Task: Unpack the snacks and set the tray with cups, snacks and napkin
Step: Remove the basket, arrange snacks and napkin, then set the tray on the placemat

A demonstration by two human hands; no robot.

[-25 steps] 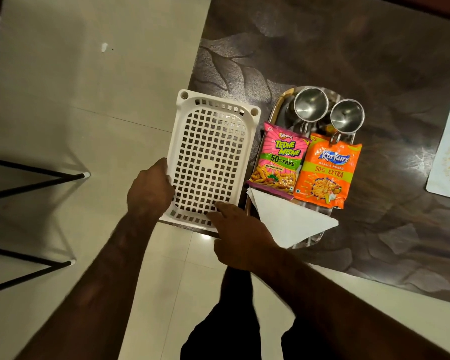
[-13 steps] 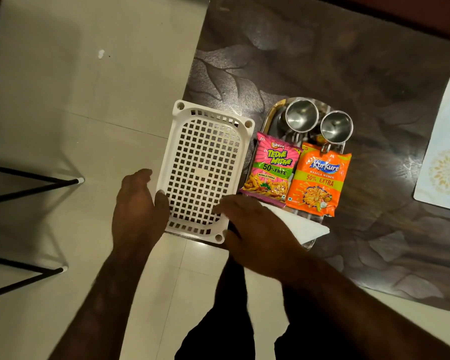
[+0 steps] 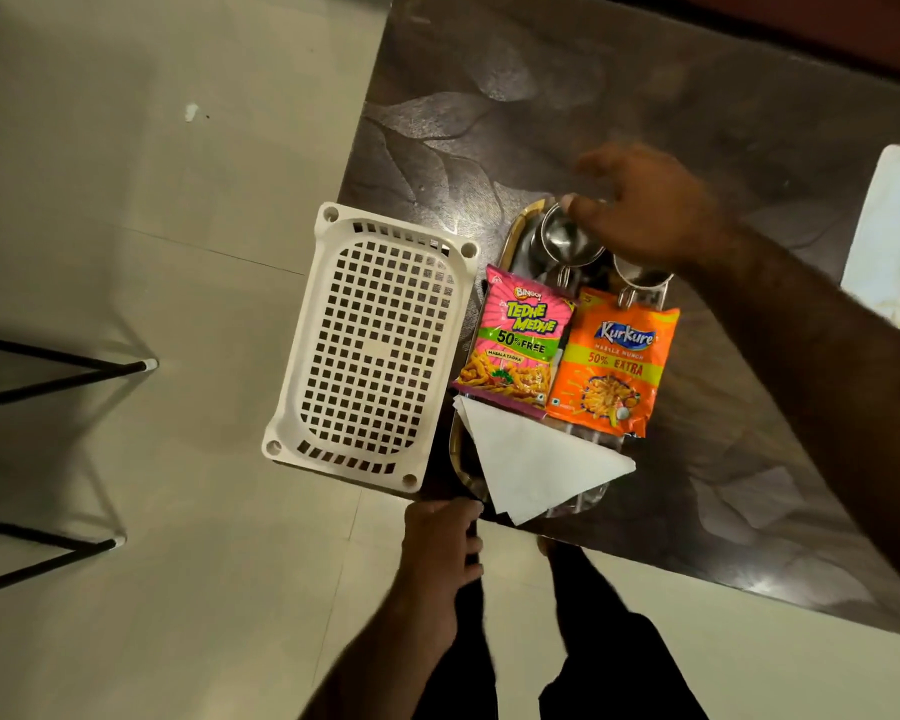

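Snacks lie on the tray [image 3: 521, 216]: pink packet [image 3: 518, 339] and orange packet [image 3: 614, 361], napkin [image 3: 536, 462] nearer the left hand [image 3: 440, 545], which hangs loosely curled, holding nothing. Right hand [image 3: 645, 210] hovers spread over two cups [image 3: 567, 241]. Setting looks nearly done; the emptied basket [image 3: 372, 345] sits beside on the tabletop [image 3: 645, 96].

A dark leaf-patterned table [image 3: 645, 96] stands on pale glossy floor tiles [image 3: 152, 200], black metal legs [image 3: 58, 366] at left.

Single head-worn view, steeply downward, close over table [image 3: 671, 96] corner
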